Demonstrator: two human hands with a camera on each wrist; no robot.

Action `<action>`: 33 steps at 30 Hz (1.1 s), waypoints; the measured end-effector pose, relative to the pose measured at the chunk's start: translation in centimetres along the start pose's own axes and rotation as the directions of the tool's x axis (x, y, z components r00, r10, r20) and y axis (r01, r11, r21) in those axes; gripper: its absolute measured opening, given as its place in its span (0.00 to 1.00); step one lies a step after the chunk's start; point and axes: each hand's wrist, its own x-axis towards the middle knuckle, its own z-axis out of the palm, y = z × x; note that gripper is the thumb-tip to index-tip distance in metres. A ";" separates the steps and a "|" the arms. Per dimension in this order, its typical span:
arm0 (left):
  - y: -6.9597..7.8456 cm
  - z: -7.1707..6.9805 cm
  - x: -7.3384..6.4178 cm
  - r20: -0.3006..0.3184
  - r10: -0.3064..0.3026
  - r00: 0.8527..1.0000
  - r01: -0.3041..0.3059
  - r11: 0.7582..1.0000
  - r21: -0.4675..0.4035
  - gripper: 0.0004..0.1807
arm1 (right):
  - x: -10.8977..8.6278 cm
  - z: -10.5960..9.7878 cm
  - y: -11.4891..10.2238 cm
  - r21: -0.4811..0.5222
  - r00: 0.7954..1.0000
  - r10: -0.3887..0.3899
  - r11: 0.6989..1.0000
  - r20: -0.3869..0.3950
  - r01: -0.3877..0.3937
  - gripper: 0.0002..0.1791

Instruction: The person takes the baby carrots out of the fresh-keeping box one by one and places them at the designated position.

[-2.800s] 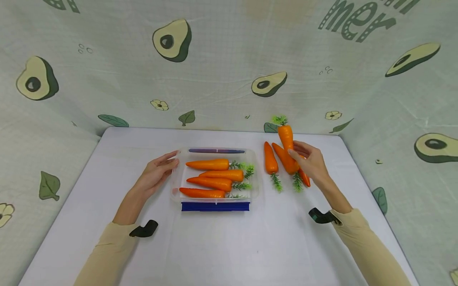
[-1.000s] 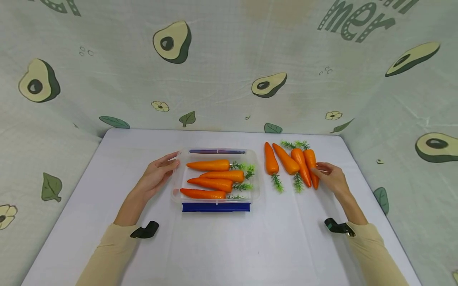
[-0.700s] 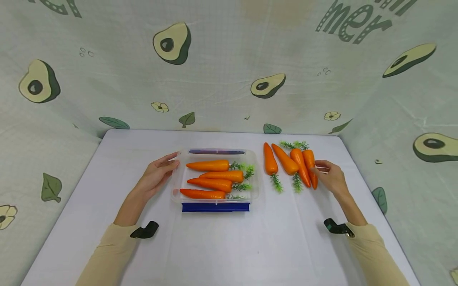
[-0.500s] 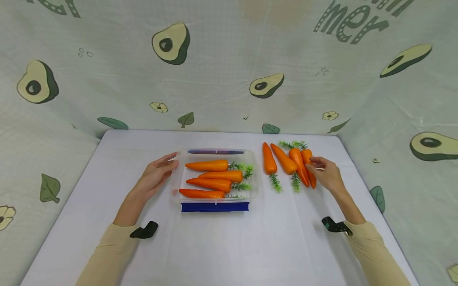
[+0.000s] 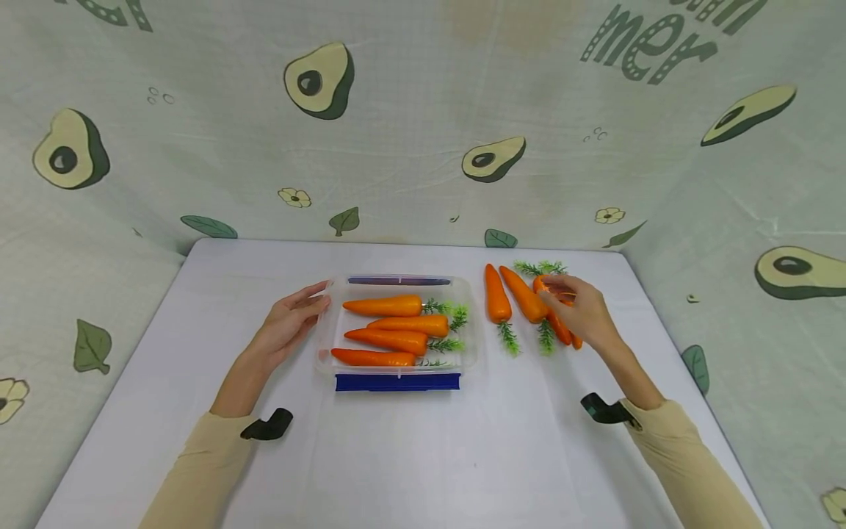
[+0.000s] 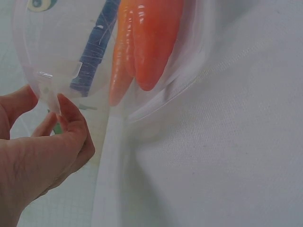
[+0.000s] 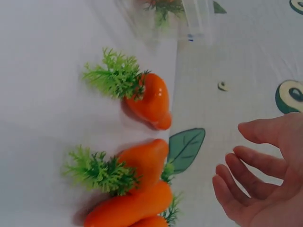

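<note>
Gripping the clear box by its end wall with left hand, pinching the rim between thumb and fingers. Got the box on the white table, directly right of left hand. Counting four carrots in it, laid roughly side by side, pointing tips at left hand and leafy ends toward right hand. Seeing a near blue flap on the box edge closer to the body than left hand, plus a far blue flap about level with the left fingertips.

Holding nothing in right hand; showing loosely bent, spread fingers in right wrist view. Hovering over two carrots, hiding much of both from the head view. Can't tell about contact. Seeing their leafy tops just beyond the right fingers. Got two more carrots just left of right hand, pointing tips away from the body, greens toward it. Facing an avocado-print cloth beyond both hands.
</note>
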 end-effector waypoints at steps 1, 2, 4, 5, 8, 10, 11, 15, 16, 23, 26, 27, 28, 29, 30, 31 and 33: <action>0.0 0.0 0.0 -0.001 -0.002 1.000 0.002 1.000 0.000 0.34 | 0.1 0.1 -0.3 0.005 1.000 -0.016 1.000 0.004 0.016 0.21; 0.0 0.0 0.0 -0.001 -0.002 1.000 0.002 1.000 0.001 0.34 | 0.2 0.3 -0.7 0.011 0.999 -0.032 0.999 0.007 0.032 0.20; 0.0 0.0 0.0 0.001 -0.002 1.000 0.002 1.000 0.008 0.34 | 0.5 0.6 -1.3 0.023 0.998 -0.063 0.998 0.013 0.063 0.19; 0.0 0.1 0.1 0.002 -0.001 1.000 0.001 1.000 0.008 0.34 | 0.7 0.8 -1.7 0.029 0.997 -0.080 0.996 0.014 0.080 0.19; 0.1 0.1 0.1 0.002 0.001 1.000 -0.001 1.000 0.003 0.34 | 1.1 1.3 -2.6 0.045 0.993 -0.116 0.992 0.020 0.115 0.18; 0.1 0.1 0.1 -0.003 -0.002 1.000 0.002 1.000 -0.003 0.34 | 1.4 1.7 -3.2 0.057 0.991 -0.131 0.990 0.027 0.130 0.19; 0.2 0.1 0.1 -0.005 -0.004 1.000 0.004 1.000 -0.006 0.34 | 1.5 1.9 -3.6 0.061 0.990 -0.139 0.989 0.032 0.137 0.19; 0.1 0.1 0.2 -0.013 -0.012 1.000 0.011 1.000 -0.007 0.34 | 1.9 2.9 -4.8 0.060 0.979 -0.199 0.979 0.049 0.196 0.21; 0.1 0.1 0.2 -0.015 -0.013 1.000 0.013 1.000 -0.010 0.34 | 2.0 3.2 -5.1 0.054 0.974 -0.219 0.975 0.051 0.216 0.21; -0.1 0.0 0.2 -0.027 -0.016 1.000 0.015 1.000 -0.020 0.33 | 2.7 5.2 -7.0 0.017 0.946 -0.307 0.952 0.100 0.307 0.18; -0.1 0.0 0.2 -0.028 -0.021 0.999 0.020 1.000 -0.019 0.33 | 2.8 5.9 -7.7 0.029 0.934 -0.331 0.943 0.135 0.330 0.19; -0.1 0.0 0.2 -0.028 -0.021 0.999 0.020 1.000 -0.017 0.33 | 2.8 6.2 -7.9 0.029 0.928 -0.342 0.939 0.146 0.342 0.19; -0.1 0.0 0.2 -0.027 -0.022 0.999 0.022 1.000 -0.016 0.33 | 2.8 6.5 -8.1 0.033 0.921 -0.358 0.934 0.155 0.357 0.19; -0.1 0.0 0.2 -0.027 -0.022 0.999 0.022 1.000 -0.013 0.33 | 2.8 6.7 -8.3 0.040 0.914 -0.369 0.929 0.166 0.368 0.19; -0.1 0.0 0.2 -0.025 -0.022 0.999 0.022 1.000 -0.011 0.33 | 2.9 7.0 -8.4 0.043 0.908 -0.380 0.925 0.176 0.379 0.20; -0.1 0.0 0.3 -0.024 -0.022 0.999 0.022 1.000 -0.009 0.33 | 2.9 7.3 -8.5 0.048 0.903 -0.387 0.922 0.189 0.385 0.20; -0.1 0.0 0.3 -0.023 -0.021 1.000 0.021 1.000 -0.003 0.33 | 2.9 7.9 -8.7 0.055 0.891 -0.398 0.917 0.219 0.396 0.20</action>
